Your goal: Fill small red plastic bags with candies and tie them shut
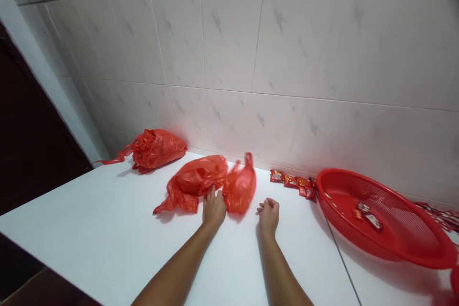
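Note:
My left hand (214, 208) reaches between two red plastic bags, fingers stretched forward against them. The bag on its left (195, 179) lies bulging on the white table, its loose end spread toward me. Directly right of the hand, a smaller red plastic bag (241, 190) stands up with its handles raised and looks slightly blurred. My right hand (268, 217) is just above the table, apart from that smaller bag. Its fingers are curled in, and nothing shows in them.
A red bundle of plastic bags (159, 148) rests at the back left by the tiled wall. Several small red snack packets (290, 180) lie along the wall. At right stands a red plastic basket (401, 246) with a few wrapped pieces (373, 221) inside. The white table (107, 229) has a seam near the basket.

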A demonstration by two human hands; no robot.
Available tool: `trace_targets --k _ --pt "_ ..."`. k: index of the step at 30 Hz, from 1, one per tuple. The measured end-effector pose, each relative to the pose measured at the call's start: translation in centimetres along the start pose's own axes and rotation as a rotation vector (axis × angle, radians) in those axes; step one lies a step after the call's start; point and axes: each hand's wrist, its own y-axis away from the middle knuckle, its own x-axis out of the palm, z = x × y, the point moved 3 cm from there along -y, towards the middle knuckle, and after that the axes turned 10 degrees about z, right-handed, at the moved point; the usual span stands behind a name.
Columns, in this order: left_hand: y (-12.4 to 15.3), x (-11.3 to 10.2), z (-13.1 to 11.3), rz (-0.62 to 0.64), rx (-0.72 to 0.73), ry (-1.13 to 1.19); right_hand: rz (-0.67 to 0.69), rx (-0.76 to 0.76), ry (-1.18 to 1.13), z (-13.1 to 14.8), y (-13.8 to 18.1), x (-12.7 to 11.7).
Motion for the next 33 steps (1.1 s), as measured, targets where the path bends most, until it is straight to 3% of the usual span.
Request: trace_targets --k 4,8,12,17,21,26,33 --pt "-1.8 0.8 -0.3 -0.082 -0.007 0.056 -0.05 0.076 -0.113 0.5 -0.2 -0.8" --pt "1.1 2.1 -2.2 0.001 0.174 0.142 0.099 0.114 -0.264 1.6 0.8 -1.9" --pt "4.5 4.5 -5.1 0.069 0.258 0.213 0.262 0.089 -0.405 2.7 2.0 -2.1" --pt "5.2 6.0 -7.6 0.104 0.262 0.312 0.202 0.051 -0.441 2.4 2.1 -2.4" --pt "4.7 5.1 -7.4 0.109 0.234 0.416 0.249 0.082 -0.465 1.7 1.6 -2.8" --pt "4.2 3.5 -5.9 0.0 0.135 0.571 0.231 0.045 -0.506 2.0 1.3 -3.5" --pt "3.1 3.3 -4.2 -0.078 0.042 0.702 0.227 0.031 -0.565 2.5 1.1 -5.6"
